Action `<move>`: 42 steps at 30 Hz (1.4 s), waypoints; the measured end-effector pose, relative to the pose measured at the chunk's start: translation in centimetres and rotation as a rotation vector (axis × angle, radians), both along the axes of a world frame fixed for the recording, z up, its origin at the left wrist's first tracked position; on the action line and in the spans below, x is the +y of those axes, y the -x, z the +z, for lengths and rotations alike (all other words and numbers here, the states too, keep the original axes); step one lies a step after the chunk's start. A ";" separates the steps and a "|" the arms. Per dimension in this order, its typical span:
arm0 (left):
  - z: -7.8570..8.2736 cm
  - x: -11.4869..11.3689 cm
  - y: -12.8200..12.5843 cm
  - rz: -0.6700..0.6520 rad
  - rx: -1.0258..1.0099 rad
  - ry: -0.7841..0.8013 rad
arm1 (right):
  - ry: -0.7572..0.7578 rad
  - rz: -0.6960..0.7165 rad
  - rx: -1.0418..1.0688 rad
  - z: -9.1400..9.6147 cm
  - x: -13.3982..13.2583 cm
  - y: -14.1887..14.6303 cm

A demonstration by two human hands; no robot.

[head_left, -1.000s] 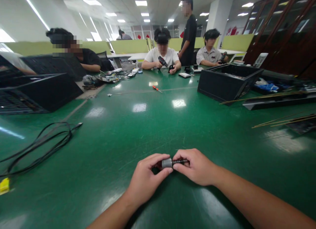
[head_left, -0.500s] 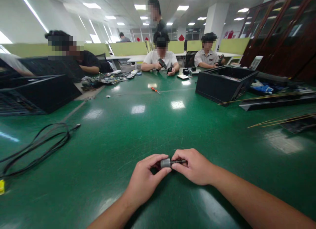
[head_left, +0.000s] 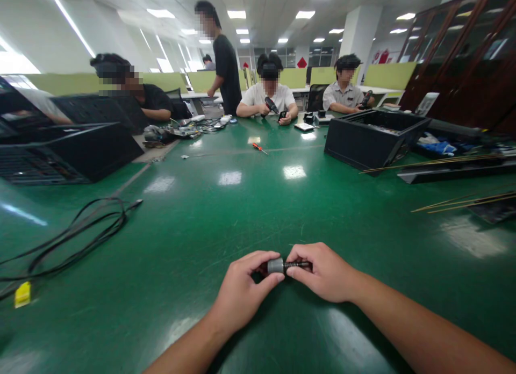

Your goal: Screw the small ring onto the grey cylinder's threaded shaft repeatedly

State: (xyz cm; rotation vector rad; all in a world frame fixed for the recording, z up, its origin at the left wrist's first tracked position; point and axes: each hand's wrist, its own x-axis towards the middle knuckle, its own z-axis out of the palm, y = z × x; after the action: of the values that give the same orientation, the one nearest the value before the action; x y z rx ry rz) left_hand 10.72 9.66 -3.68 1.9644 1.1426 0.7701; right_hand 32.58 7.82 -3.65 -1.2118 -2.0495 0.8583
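My two hands meet low in the middle of the head view, resting on the green table (head_left: 250, 202). Between them is a small rod-like part (head_left: 285, 265) with a grey cylindrical collar at its left end and a dark shaft to the right. My left hand (head_left: 242, 293) pinches the grey collar with thumb and fingers. My right hand (head_left: 324, 272) is closed on the dark shaft. The part lies level, just above the table top.
A coil of black cable (head_left: 76, 231) with a yellow tag lies at the left. Black cases stand at the left (head_left: 76, 151) and the right (head_left: 373, 137). Thin yellow rods (head_left: 463, 202) lie at the right. A red screwdriver (head_left: 258, 147) lies further off. Several people are at the far end.
My hands and the part have stayed put. The view has shifted slightly, and the standing person at the far end has walked to the left.
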 end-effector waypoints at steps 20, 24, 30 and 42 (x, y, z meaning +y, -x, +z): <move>0.1 -0.1 0.0 -0.001 -0.020 -0.005 | 0.003 0.004 0.030 -0.2 -0.1 -0.1; 0.0 0.0 -0.1 -0.006 -0.032 0.002 | -0.001 -0.003 0.044 0.0 -0.2 -0.1; 0.0 0.0 0.0 -0.013 -0.029 -0.005 | 0.004 -0.009 0.048 -0.1 -0.2 0.0; 0.5 -0.3 0.0 -0.019 -0.030 -0.065 | -0.010 -0.015 0.030 -0.3 -0.3 0.1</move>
State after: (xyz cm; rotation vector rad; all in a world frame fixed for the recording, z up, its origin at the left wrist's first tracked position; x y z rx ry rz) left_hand 10.72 9.41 -3.14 2.0074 1.0919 0.8338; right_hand 32.45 7.56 -3.91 -1.2009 -2.0158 0.8536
